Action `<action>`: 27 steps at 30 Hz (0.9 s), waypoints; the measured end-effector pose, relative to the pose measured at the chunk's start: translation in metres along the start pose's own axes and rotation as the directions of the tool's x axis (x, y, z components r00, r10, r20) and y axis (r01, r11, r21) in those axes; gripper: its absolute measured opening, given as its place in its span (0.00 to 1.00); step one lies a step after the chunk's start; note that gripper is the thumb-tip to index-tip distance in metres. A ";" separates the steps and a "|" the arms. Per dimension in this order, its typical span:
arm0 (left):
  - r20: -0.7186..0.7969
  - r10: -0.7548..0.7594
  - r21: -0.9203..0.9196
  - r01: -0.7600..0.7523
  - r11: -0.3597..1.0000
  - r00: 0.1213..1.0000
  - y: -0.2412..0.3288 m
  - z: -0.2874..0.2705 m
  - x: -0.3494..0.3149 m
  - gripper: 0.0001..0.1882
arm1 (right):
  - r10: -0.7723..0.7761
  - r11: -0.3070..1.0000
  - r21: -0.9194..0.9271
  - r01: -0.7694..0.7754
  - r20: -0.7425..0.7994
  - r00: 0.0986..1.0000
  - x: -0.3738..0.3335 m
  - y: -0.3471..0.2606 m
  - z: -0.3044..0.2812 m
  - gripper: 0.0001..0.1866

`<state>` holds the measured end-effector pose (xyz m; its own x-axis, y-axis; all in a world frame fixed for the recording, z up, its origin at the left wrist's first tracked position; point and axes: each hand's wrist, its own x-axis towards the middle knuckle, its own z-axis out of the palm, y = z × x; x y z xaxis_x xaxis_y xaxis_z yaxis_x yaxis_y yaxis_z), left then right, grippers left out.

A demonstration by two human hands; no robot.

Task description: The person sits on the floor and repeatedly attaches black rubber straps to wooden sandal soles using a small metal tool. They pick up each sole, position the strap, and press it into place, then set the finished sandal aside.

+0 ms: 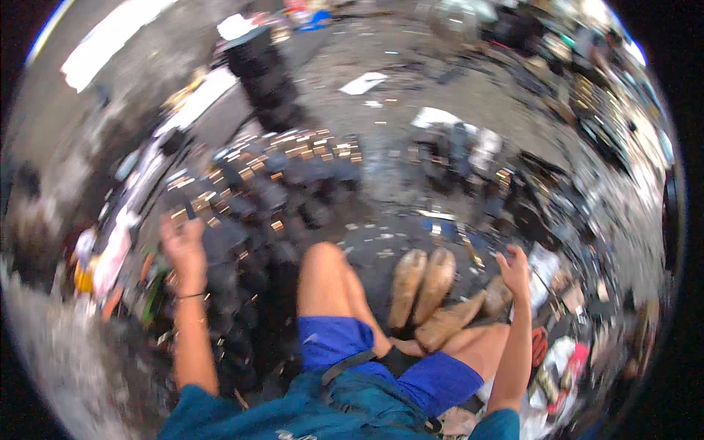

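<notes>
My left hand is raised at the edge of a wide spread of dark pieces with shiny gold glints. Motion smears its fingers; a narrow dark shape shows at the tips, and I cannot tell whether the hand holds it. My right hand hovers on the other side, thumb and fingers apart, with nothing visible between them. Between my right hand and my bent knee lie several brown, foot-shaped forms like shoe lasts: an upright pair side by side, a slanted one, and another partly hidden.
A dark stacked column stands at the back left. White sheets lie on the grey floor ahead. Blurred clutter crowds the right side, and a pile with white and red bags sits beside my right leg.
</notes>
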<state>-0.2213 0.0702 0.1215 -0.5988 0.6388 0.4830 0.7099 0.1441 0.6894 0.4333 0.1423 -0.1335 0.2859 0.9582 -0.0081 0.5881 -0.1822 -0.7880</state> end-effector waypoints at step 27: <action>0.986 -0.033 -0.145 0.945 0.292 0.162 0.168 0.342 -0.282 0.21 | -0.467 0.850 -0.328 0.412 -0.106 0.878 -0.169 -0.091 0.011 0.22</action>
<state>0.1938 0.1720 -0.0835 0.2453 0.8439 -0.4772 -0.4123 0.5363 0.7365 0.3232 -0.0002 -0.0677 0.0569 0.9028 0.4263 0.8661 0.1677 -0.4709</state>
